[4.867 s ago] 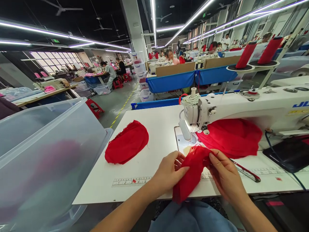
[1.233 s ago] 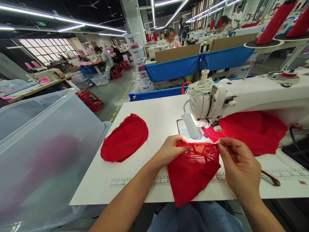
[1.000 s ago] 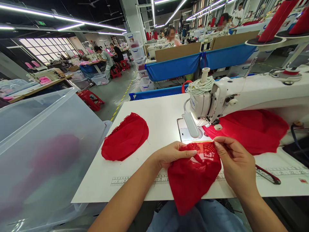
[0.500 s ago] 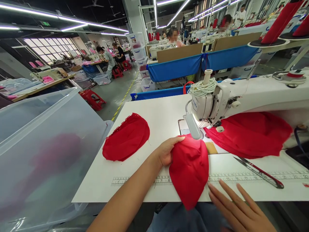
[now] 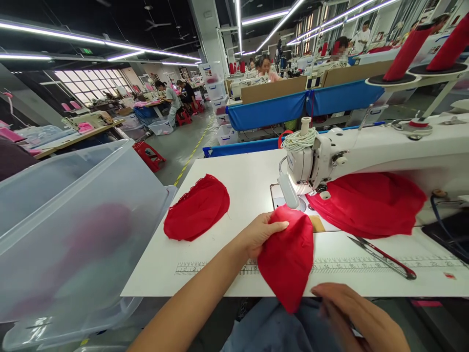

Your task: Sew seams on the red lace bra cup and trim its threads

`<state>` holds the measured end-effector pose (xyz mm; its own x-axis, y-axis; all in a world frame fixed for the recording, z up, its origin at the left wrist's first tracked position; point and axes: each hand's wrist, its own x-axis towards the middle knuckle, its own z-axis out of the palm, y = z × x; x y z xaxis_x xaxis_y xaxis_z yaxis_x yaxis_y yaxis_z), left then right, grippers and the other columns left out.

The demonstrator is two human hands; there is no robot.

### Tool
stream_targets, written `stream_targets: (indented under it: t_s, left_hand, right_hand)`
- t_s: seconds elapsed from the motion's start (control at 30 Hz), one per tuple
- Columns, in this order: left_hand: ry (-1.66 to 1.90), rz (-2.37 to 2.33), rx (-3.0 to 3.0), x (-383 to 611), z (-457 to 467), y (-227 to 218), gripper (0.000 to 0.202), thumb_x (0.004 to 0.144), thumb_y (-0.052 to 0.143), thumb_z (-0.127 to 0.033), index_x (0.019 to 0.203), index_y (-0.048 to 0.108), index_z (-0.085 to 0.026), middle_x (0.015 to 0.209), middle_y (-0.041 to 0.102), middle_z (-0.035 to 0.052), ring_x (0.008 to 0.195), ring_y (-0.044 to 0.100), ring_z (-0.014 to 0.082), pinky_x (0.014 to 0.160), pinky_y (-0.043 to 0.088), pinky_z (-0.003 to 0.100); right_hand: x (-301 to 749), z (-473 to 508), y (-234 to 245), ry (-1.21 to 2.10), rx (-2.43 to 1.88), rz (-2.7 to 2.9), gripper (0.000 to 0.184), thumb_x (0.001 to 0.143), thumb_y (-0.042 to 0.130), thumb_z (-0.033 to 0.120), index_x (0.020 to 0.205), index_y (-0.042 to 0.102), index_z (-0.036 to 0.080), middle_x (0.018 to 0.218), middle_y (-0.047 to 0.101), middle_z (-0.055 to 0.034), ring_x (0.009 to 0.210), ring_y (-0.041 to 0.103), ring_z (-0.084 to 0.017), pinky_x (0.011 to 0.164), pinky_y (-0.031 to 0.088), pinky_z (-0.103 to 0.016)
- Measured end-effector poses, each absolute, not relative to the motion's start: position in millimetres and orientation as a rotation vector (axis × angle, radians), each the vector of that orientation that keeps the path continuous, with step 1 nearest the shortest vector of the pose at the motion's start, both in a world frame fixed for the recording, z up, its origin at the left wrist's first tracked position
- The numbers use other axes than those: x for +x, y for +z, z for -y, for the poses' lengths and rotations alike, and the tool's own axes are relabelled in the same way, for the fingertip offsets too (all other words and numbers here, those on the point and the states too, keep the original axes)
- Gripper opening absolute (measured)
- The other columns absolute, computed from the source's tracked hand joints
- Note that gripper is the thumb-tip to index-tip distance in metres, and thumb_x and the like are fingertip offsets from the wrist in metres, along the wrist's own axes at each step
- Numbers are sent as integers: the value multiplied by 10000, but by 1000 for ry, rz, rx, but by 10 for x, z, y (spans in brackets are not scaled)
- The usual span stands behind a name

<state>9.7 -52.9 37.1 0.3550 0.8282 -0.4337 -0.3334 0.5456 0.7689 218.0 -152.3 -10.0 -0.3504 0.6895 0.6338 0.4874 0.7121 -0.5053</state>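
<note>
My left grip [image 5: 262,235] pinches the red fabric piece [image 5: 289,259]; I'd hold it flat on the bench [image 5: 242,181]. Right grip [image 5: 353,318]: blurred, I cannot tell.

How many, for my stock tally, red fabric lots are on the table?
3. A red stack lies left on the table; a red piece is gripped by the left hand in front; a red pile lies under the sewing machine. Heaps may hide more layers.

Left hand [image 5: 262,235] reaches forward, pinched shut; right hand [image 5: 353,318] (blurred) hovers low, palm down.
</note>
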Motion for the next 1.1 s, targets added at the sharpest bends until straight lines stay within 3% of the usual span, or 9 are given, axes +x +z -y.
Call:
stream_targets:
  t_s: [0.07,0.17,0.27,0.4,0.57,0.77,0.87,0.97,1.1]
  left_hand:
    - [887,-936,602,146,661,415,372,591,850,-271,875,651,-137,761,673,12,687,613,121,692,475,230]
    - [1015,-943,553,203,864,460,337,637,798,-241,907,617,-152,764,650,2,687,597,115,677,465,227]
    - [1105,-926,514,205,1034,480,306,685,743,-215,937,582,-152,846,654,32,746,609,127,720,477,243]
    - [1042,-954,630,80,1133,433,398,716,662,-152,1087,521,-162,1003,635,74,921,625,160,904,462,303]
    - [884,-1304,1366,-174,962,289,598,793,619,-178,1344,404,-268,1124,520,74,937,576,177,894,464,380]
    - [822,-1189,1633,-305,728,248,144,826,654,-351,816,669,-208,1287,466,93,1246,440,245,1031,374,363]
    - [884,-1014,1393,-389,720,292,222,808,682,-395,755,626,-187,1054,605,69,1038,564,190,921,430,296]
    - [990,-1010,1150,-516,776,469,332,755,723,-451,689,557,-171,641,488,-28,605,474,91,602,399,199]
    - [1129,-1055,1130,-602,931,981,359,726,741,-461,687,526,-176,600,438,-52,502,359,64,476,293,178]
  right_hand:
    - [1964,1491,-26,275,-851,2004,321,880,564,146,1191,586,223,1036,727,-58,923,714,-167,813,580,-206]
    - [1632,1499,-91,120,-894,2070,566,865,613,391,1338,476,114,1276,592,-214,1153,613,-317,866,589,-382]
    - [1438,1453,-249,48,-1068,2016,589,891,570,306,1416,389,110,1386,479,-245,1238,542,-348,855,588,-441]
    - [1520,1268,-280,262,-1110,1790,358,901,438,148,1243,531,200,1141,669,-133,1034,674,-243,800,601,-365]
    - [1801,1140,-28,1045,-1225,1389,261,873,541,403,1050,632,235,857,746,-51,665,708,-208,535,580,-288]
    - [1882,1225,199,1592,-1169,946,392,811,639,529,1096,564,270,689,698,5,517,636,-182,484,530,-287]
    - [1920,1211,236,1627,-1186,963,327,813,642,536,946,571,246,647,653,15,484,580,-149,457,484,-250]
    - [1936,1087,209,1529,-1157,1141,310,818,641,531,857,591,228,646,612,24,521,551,-123,449,443,-206]
    - [1812,896,160,1117,-1113,1440,297,836,596,523,880,637,232,787,668,-27,737,635,-185,629,536,-278]
